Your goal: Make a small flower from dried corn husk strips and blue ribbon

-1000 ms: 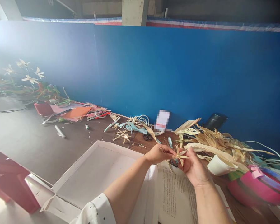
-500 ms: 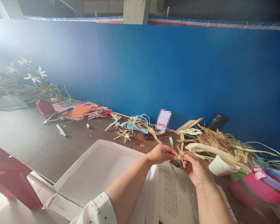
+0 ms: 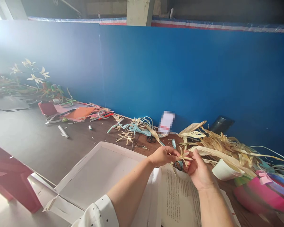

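Note:
A small pale flower of dried corn husk (image 3: 184, 157) with narrow pointed petals is between my hands. My left hand (image 3: 164, 156) is closed, pinching the flower at its left side between thumb and fingertips. At the flower's right, my right hand (image 3: 200, 171) has its thumb raised apart from the curled fingers, close to the petal tips. Just below the flower, dark-handled scissors (image 3: 178, 165) are partly covered by my fingers. Beneath my hands lies a printed sheet (image 3: 177, 198), next to a shallow white box lid (image 3: 97, 171).
Dried corn husks (image 3: 229, 148) are heaped at the right, near a white cup (image 3: 227, 170) and a pink container (image 3: 262, 192). More husk flowers (image 3: 125, 137), light-blue strips (image 3: 134, 127) and black scissors (image 3: 151, 139) lie behind. A blue partition (image 3: 180, 72) borders the table's back.
My right thumb and fingers closed on a petal half a second ago; now the thumb is lifted off and the petals show spread. My left hand keeps its pinch on the flower.

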A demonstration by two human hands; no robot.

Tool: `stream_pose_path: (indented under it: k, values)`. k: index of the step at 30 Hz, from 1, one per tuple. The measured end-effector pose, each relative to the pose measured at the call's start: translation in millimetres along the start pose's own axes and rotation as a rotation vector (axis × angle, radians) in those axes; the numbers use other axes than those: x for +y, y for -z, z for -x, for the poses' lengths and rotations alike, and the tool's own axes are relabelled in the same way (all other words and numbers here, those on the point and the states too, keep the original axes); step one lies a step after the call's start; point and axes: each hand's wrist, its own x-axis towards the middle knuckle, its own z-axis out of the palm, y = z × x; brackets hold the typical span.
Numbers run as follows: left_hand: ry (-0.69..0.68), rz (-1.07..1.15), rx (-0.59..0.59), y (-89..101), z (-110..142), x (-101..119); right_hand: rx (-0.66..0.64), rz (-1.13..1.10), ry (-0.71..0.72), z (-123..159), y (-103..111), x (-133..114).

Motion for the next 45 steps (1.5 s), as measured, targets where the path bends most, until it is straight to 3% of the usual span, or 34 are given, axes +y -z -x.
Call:
stream_pose_path:
  k: [7,10,16,20,23,32,37,45]
  values:
    - [0.0,0.182,-0.008,-1.4,6.4,16.4,0.203,-0.13,0.355,-1.4,-2.4,-10.1]
    - [-0.023,0.262,0.002,-1.5,7.5,20.5,0.203,-0.107,0.494,7.3,-11.0,-18.5]
    - [-0.113,0.312,0.167,0.1,2.3,18.8,0.175,-0.066,0.602,35.9,-34.8,-42.0]
    - [-0.208,0.319,0.274,0.5,0.5,19.9,0.174,-0.01,0.566,49.1,-39.3,-54.3]
    - [-0.255,0.287,0.354,0.4,1.1,21.1,0.187,0.074,0.463,46.9,-36.2,-53.4]
    - [-0.356,0.12,0.404,1.5,-4.0,6.2,0.306,0.277,0.134,15.3,-43.3,-9.2]
    - [-0.373,0.061,0.37,1.6,-7.6,-4.0,0.307,0.309,0.125,8.4,-49.7,2.1]
    - [-0.333,0.04,0.376,-1.9,-3.9,2.3,0.295,0.165,0.131,2.3,-43.6,12.7]
